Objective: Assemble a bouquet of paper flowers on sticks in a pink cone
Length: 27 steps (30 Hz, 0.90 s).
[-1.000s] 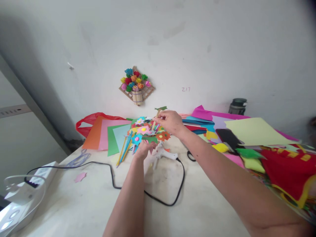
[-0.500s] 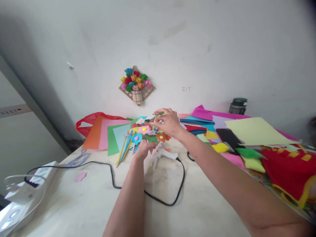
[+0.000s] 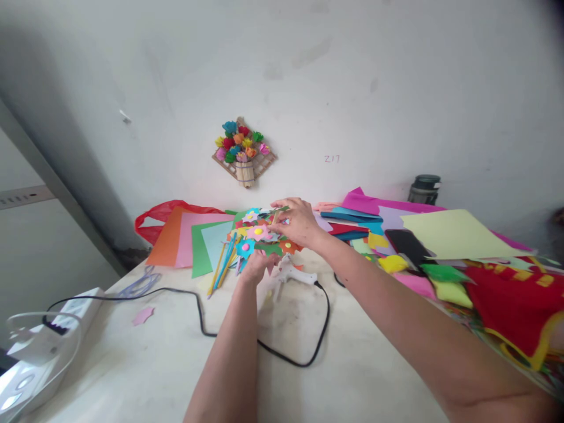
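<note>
A bunch of colourful paper flowers (image 3: 259, 231), several with round centres, is held low over the table. My left hand (image 3: 257, 267) is closed round the lower side of the bunch, its fingertips partly hidden. At the upper right of the bunch, my right hand (image 3: 300, 222) pinches a thin pale stem with a green paper piece (image 3: 282, 210) at its top. A white hot glue gun (image 3: 299, 274) lies just right of my left hand. Left of the bunch are several yellow and blue thin sticks (image 3: 225, 265).
Coloured paper sheets (image 3: 200, 249) lie at the back left. A black cord (image 3: 304, 365) loops across the front to a power strip (image 3: 83, 302). To the right are a phone (image 3: 408, 247), a pale yellow sheet (image 3: 462, 234) and red cloth (image 3: 520, 305). A flower ornament (image 3: 245, 154) hangs on the wall.
My right hand has come down slightly, and the green piece on the stem has lowered with it. My left hand stays almost where it was.
</note>
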Tool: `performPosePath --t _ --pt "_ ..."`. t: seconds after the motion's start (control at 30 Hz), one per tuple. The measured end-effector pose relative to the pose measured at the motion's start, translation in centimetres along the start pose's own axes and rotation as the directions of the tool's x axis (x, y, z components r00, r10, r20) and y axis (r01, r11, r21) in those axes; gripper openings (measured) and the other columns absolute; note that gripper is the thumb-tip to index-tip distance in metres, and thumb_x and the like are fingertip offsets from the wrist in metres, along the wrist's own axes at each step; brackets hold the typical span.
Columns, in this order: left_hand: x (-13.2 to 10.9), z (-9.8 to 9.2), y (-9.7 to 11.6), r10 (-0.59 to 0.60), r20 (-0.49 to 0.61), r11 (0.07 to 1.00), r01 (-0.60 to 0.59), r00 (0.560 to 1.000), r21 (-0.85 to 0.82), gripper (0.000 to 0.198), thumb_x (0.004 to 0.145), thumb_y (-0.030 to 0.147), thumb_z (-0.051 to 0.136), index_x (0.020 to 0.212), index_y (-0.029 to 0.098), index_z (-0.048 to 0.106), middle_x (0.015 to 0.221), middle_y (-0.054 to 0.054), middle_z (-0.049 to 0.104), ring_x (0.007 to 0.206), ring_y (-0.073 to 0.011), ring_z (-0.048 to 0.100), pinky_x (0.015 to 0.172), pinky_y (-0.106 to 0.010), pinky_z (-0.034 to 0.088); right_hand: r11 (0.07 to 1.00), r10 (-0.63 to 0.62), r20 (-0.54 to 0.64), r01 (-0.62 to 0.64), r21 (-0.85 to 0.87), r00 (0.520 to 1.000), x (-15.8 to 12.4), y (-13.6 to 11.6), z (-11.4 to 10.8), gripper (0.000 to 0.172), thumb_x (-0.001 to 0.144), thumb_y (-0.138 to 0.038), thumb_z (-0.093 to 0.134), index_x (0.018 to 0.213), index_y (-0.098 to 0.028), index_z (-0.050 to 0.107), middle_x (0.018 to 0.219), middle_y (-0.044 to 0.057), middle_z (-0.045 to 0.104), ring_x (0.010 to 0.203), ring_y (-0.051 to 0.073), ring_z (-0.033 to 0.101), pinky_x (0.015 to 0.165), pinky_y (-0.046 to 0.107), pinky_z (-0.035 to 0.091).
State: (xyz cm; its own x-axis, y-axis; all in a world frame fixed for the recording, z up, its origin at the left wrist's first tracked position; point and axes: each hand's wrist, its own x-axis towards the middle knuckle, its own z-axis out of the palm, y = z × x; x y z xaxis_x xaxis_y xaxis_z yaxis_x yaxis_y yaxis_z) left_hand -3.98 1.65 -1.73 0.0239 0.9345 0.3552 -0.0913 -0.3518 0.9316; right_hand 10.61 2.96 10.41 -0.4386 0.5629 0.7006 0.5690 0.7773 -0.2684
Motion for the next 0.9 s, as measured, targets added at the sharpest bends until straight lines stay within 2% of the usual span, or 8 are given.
performPosePath --t 0.2,0.33,0.53,0.63,0.77,0.9 --pt "0.15 -0.34 -0.53 0.018 0.014 0.999 -0.018 1.000 0.033 0.011 0.057 0.020 0.063 0.055 0.014 0.054 0.050 0.002 0.051 0.046 -0.0083 0.044 0.046 -0.023 0.036 1.000 0.000 -0.001 0.000 -0.005 1.000 -0.09 -0.02 0.09 0.015 0.073 -0.033 0.068 0.060 -0.026 0.070 0.114 -0.001 0.065 0.111 0.023 0.049 0.095 0.043 0.033" --pt "0.15 -0.15 -0.44 0.019 -0.011 1.000 -0.019 1.000 0.008 0.012 0.055 0.021 0.064 0.060 0.015 0.055 0.052 0.003 0.051 0.048 -0.0085 0.044 0.048 -0.023 0.037 1.000 -0.013 0.024 0.014 -0.024 1.000 -0.21 -0.10 0.23 0.015 0.074 -0.031 0.068 0.061 -0.025 0.069 0.114 -0.001 0.064 0.112 0.023 0.048 0.097 0.043 0.031" --pt "0.11 0.05 -0.30 0.015 -0.011 1.000 -0.016 1.000 -0.018 0.011 0.052 0.018 0.062 0.058 0.015 0.053 0.049 0.004 0.048 0.046 -0.0080 0.042 0.047 -0.023 0.036 0.999 -0.011 0.012 0.011 -0.039 1.000 -0.26 -0.13 0.33 0.006 0.072 -0.031 0.068 0.074 -0.025 0.070 0.110 0.001 0.066 0.117 0.024 0.046 0.103 0.047 0.025" --pt "0.15 -0.01 -0.50 0.002 0.001 1.000 -0.001 1.000 -0.024 0.009 0.055 0.019 0.060 0.054 0.015 0.052 0.046 0.005 0.046 0.042 -0.0068 0.038 0.044 -0.023 0.033 0.999 0.015 0.032 -0.014 -0.050 0.999 -0.32 -0.19 0.29 0.008 0.074 -0.030 0.065 0.080 -0.026 0.069 0.110 0.001 0.066 0.121 0.025 0.043 0.107 0.052 0.017" --pt "0.12 0.05 -0.40 -0.006 -0.008 0.999 0.005 1.000 -0.042 0.009 0.055 0.019 0.061 0.055 0.015 0.053 0.045 0.005 0.046 0.041 -0.0064 0.038 0.043 -0.022 0.031 0.998 0.000 0.051 0.004 -0.068 0.999 -0.40 -0.38 -0.14 0.011 0.077 -0.033 0.061 0.074 -0.026 0.069 0.118 0.001 0.062 0.125 0.026 0.040 0.108 0.056 0.012" --pt "0.00 0.20 0.04 -0.018 -0.007 1.000 0.018 1.000 -0.013 0.011 0.054 0.021 0.062 0.051 0.015 0.053 0.044 0.004 0.046 0.042 -0.0074 0.039 0.043 -0.023 0.031 0.997 -0.035 0.061 0.039 -0.073 0.998 -0.43 -0.54 -0.62 0.019 0.073 -0.033 0.065 0.090 -0.026 0.068 0.121 0.004 0.060 0.128 0.028 0.037 0.109 0.060 0.009"
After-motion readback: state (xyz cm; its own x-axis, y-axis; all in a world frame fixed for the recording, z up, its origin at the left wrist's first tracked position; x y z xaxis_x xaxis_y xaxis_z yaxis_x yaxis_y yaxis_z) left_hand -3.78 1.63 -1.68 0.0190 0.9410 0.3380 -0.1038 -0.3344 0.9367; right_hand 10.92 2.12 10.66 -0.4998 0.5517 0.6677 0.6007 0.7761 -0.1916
